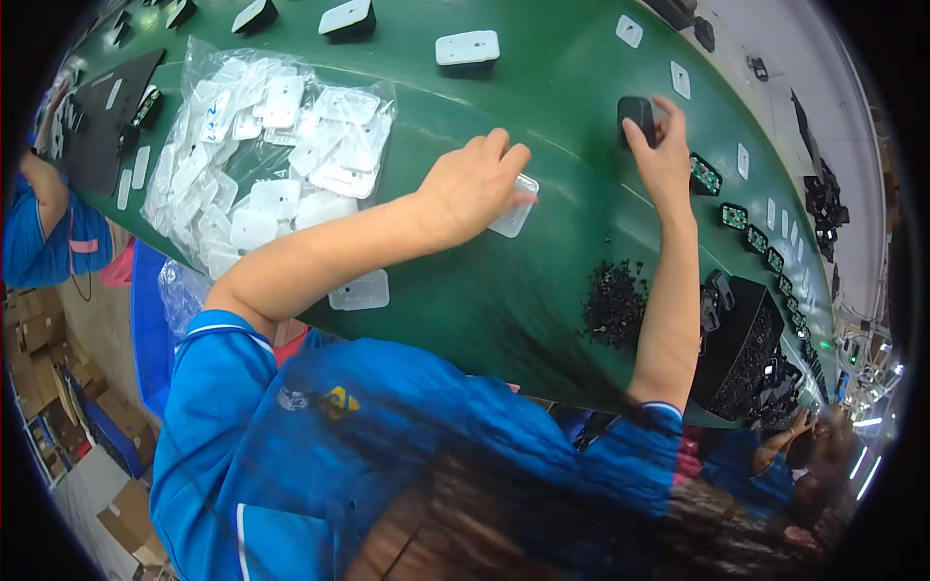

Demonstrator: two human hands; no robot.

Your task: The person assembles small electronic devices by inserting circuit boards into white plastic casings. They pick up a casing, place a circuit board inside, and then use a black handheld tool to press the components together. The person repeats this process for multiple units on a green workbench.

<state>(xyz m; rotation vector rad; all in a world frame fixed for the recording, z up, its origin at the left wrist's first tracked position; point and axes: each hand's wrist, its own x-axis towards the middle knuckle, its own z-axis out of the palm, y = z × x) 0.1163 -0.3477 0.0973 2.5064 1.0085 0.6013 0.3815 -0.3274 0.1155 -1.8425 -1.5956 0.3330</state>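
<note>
My left hand [473,182] reaches over the middle of the green table, fingers bent. Its thumb and fingertips are closed on the edge of a translucent white plastic cover [513,215], which appears to lie on or just over the tabletop. Farther to the right, my right hand [665,147] grips a small black plastic case [635,120] between thumb and fingers. The underside of the case is hidden. Beside my left forearm, a clear bag [199,73] spills many similar white covers [276,198]. One more cover [360,290] lies near the table's front edge.
Several white-topped black units [467,48] stand along the far side of the green table [552,77]. A pile of small black parts [614,302] lies left of my right forearm. Cases with green circuit boards [733,215] line the right, near a black bin [741,349]. Co-workers sit at both sides.
</note>
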